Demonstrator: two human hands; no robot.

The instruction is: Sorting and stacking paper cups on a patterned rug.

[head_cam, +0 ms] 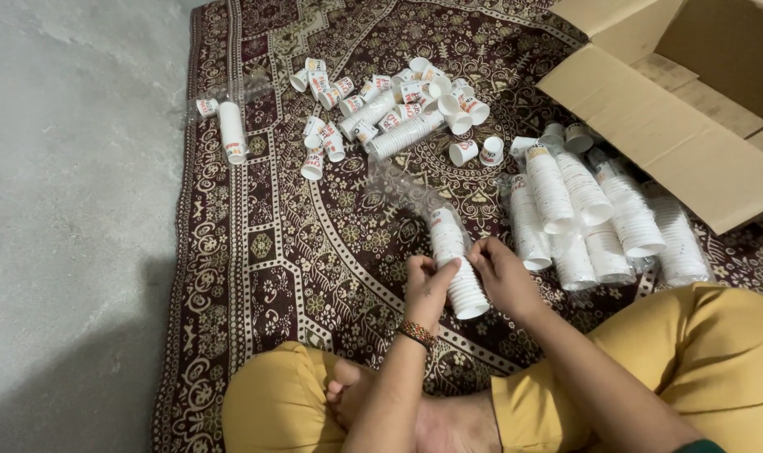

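Observation:
Both my hands hold one long stack of white paper cups (455, 260) partly inside a clear plastic sleeve (402, 186) that trails away up and to the left. My left hand (428, 289) grips the stack's left side near its lower end. On the right side, my right hand (503, 273) pinches the stack. The stack lies tilted over a patterned maroon rug (264, 252), just in front of my crossed legs in yellow trousers.
Several wrapped cup stacks (595, 214) lie to the right beside an open cardboard box (683, 109). Loose cups and short stacks (394, 105) are scattered at the rug's far side, and one stack (230, 130) lies at far left. Grey floor (71, 210) borders the rug.

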